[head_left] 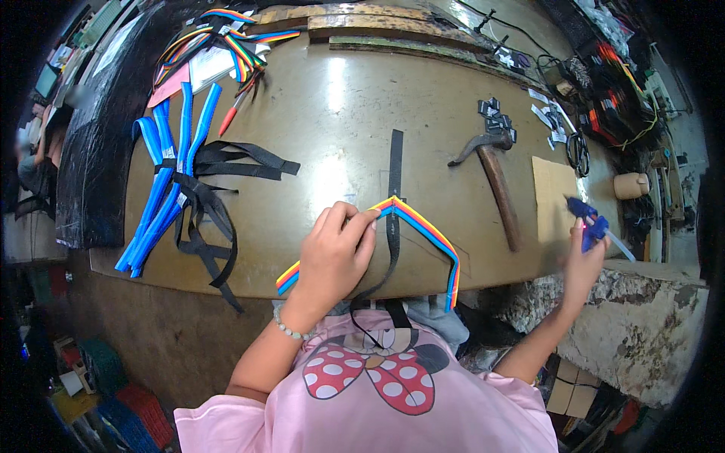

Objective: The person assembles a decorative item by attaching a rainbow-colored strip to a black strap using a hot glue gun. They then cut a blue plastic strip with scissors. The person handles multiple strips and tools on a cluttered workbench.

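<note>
My left hand (338, 245) pinches a strip striped yellow, red and blue (429, 225) near its middle, at the table's front edge. The strip bends there to a peak, with both ends sloping down toward me. A black webbing strap (396, 162) runs away from that peak, and its other part hangs toward my lap. Out to the right, my right hand (583, 260) is wrapped round a blue glue gun (587, 216) with a pale glue stick poking from its back. Its nozzle is over a piece of cardboard (553, 189).
A hammer (495, 181) lies right of the strap, with several black buckles (495, 119) by its head. Bundled blue strips (155, 208) with black straps lie at left. Behind them are more striped strips (219, 45) and a red-handled tool (230, 117). Wooden planks (393, 30) edge the back.
</note>
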The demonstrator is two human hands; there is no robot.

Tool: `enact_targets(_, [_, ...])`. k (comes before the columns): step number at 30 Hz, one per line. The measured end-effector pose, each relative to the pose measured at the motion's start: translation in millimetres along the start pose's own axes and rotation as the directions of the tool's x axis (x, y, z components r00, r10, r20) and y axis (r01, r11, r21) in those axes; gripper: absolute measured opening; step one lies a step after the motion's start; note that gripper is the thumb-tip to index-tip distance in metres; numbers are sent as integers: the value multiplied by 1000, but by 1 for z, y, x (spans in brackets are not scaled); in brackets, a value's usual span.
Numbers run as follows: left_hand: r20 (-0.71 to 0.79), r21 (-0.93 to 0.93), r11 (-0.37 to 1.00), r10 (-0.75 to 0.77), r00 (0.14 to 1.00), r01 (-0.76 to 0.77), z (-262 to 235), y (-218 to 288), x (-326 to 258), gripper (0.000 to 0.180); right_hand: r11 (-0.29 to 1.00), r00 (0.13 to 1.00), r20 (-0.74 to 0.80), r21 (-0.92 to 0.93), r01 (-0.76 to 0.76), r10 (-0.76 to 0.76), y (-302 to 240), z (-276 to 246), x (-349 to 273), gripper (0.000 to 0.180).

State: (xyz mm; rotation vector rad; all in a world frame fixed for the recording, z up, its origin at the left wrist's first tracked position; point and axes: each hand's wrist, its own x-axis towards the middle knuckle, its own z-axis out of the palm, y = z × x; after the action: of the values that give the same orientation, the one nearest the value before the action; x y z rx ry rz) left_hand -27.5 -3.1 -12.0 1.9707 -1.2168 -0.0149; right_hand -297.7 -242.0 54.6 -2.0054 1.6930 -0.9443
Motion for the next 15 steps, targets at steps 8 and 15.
enact_targets(8, [2, 6, 1000, -6, 1000, 6, 0, 1, 0, 16, 884, 673, 590, 408, 228, -446, -94, 60, -52, 53])
enact_targets(15, [-5, -12, 1000, -4, 1000, 3, 1, 0, -1, 14, 869, 595, 635, 326, 374, -494, -105, 76, -43, 55])
